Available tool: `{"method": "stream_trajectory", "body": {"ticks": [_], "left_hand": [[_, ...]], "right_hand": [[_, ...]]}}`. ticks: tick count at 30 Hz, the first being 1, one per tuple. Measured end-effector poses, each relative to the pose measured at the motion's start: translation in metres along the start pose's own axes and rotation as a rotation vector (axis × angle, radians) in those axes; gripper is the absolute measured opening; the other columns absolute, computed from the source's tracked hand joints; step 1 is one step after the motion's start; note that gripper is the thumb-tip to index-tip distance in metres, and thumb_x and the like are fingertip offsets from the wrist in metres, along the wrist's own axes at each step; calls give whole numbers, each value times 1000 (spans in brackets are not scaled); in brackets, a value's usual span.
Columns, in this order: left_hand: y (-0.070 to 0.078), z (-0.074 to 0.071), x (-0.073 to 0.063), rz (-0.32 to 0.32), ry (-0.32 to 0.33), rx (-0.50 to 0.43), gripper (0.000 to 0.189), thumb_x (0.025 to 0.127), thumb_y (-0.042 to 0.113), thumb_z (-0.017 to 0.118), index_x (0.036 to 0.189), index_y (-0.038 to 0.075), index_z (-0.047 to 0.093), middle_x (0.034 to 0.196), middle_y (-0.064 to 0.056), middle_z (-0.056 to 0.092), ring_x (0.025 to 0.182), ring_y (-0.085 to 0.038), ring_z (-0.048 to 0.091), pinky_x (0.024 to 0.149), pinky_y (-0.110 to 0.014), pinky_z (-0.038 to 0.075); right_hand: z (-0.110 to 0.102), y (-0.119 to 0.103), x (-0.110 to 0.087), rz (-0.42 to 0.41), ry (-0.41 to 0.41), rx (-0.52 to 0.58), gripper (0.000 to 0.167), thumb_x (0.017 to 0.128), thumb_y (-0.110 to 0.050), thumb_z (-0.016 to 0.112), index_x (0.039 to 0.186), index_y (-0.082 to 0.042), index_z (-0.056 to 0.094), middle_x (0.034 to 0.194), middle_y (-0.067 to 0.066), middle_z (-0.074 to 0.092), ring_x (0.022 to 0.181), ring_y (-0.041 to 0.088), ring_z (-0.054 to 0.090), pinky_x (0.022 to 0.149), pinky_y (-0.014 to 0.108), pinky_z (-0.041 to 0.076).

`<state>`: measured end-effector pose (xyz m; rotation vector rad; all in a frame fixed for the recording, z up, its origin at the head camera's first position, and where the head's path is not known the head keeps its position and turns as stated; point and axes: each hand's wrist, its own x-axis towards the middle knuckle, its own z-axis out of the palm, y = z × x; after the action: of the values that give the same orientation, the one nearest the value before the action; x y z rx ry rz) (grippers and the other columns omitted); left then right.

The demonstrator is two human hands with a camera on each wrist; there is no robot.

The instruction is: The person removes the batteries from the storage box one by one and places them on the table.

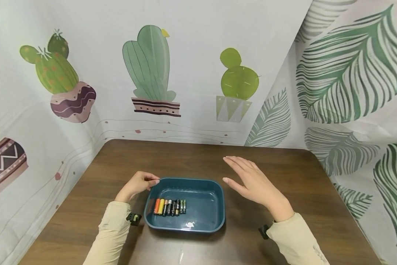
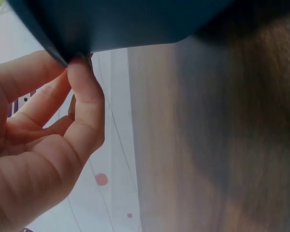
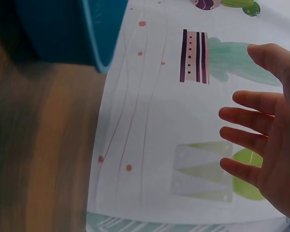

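Observation:
A dark teal rectangular tray (image 1: pixel 203 204) with raised walls sits on the table. Inside it, along the left side, several batteries (image 1: pixel 169 207) lie in a row, side by side; the leftmost are orange and yellow, the others mostly black, with thin greenish ones at the right end. My left hand (image 1: pixel 139 185) pinches the tray's back left corner between thumb and fingers, as the left wrist view also shows at the rim (image 2: pixel 63 55). My right hand (image 1: pixel 256 184) is held up to the right of the tray, fingers straight and thumb apart, with nothing in it.
The brown wooden table (image 1: pixel 119 158) runs back to a white cloth (image 1: pixel 195 55) printed with potted cacti. On the right hangs another cloth with green leaves (image 1: pixel 350 73). Small black devices are strapped at both wrists, one of them by the right sleeve (image 1: pixel 291 235).

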<state>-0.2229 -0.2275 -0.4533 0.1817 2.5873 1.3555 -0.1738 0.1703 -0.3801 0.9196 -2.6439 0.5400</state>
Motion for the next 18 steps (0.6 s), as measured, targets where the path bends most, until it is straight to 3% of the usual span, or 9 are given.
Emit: {"method": "stream_trajectory", "body": {"ticks": [9, 18], "left_hand": [[2, -2, -4, -23, -9, -44, 20, 92, 6, 63, 105, -7, 70, 96, -15, 68, 78, -18, 61, 69, -37, 54], [3, 0, -4, -26, 3, -58, 20, 92, 7, 63, 106, -6, 70, 98, -16, 68, 77, -18, 60, 68, -37, 54]], "right_hand": [[-5, -16, 20, -17, -42, 23, 60, 94, -46, 56, 142, -11, 46, 140, 6, 49, 132, 23, 40, 109, 46, 28], [3, -30, 42, -92, -100, 17, 56, 95, -44, 56, 138, -8, 51, 133, 6, 54, 126, 23, 47, 105, 46, 35]]}}
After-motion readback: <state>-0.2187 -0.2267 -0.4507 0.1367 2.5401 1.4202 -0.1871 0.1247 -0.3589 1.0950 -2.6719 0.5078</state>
